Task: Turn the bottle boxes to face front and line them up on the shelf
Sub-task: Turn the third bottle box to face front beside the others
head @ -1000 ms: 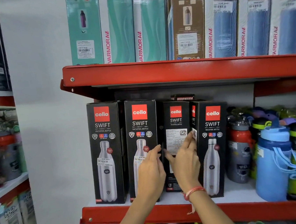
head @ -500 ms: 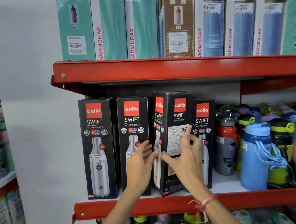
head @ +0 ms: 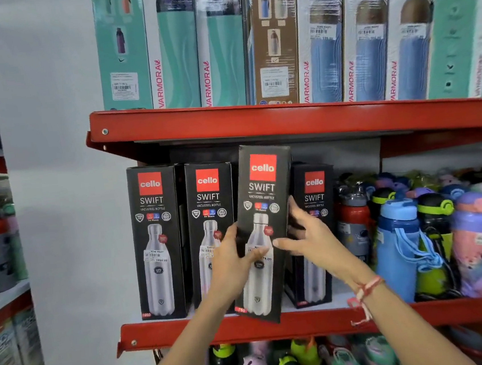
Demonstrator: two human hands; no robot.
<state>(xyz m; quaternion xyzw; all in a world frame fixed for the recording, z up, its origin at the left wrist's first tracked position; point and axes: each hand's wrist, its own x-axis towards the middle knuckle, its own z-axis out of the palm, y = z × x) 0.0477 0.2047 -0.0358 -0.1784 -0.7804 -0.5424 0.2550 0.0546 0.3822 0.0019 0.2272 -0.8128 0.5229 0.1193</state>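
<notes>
Several black Cello Swift bottle boxes stand on the red middle shelf (head: 314,324). The far-left box (head: 156,241) and the second box (head: 209,215) face front. A third box (head: 263,197) is pulled forward and tilted, its front toward me, its bottom edge over the shelf lip. My left hand (head: 233,260) grips its left edge and my right hand (head: 307,234) grips its right edge. A fourth box (head: 314,195) stands behind my right hand, front showing, partly hidden.
Loose bottles crowd the shelf to the right, with a blue bottle (head: 399,243) nearest and a red-capped one (head: 354,224) beside the boxes. Tall Varmora boxes (head: 219,45) fill the upper shelf. More bottles sit on the shelf below. A white wall is at left.
The third box has been turned from its side panel to its front face and pulled out toward me, tilted. Both hands moved from its edges on the shelf to gripping it.
</notes>
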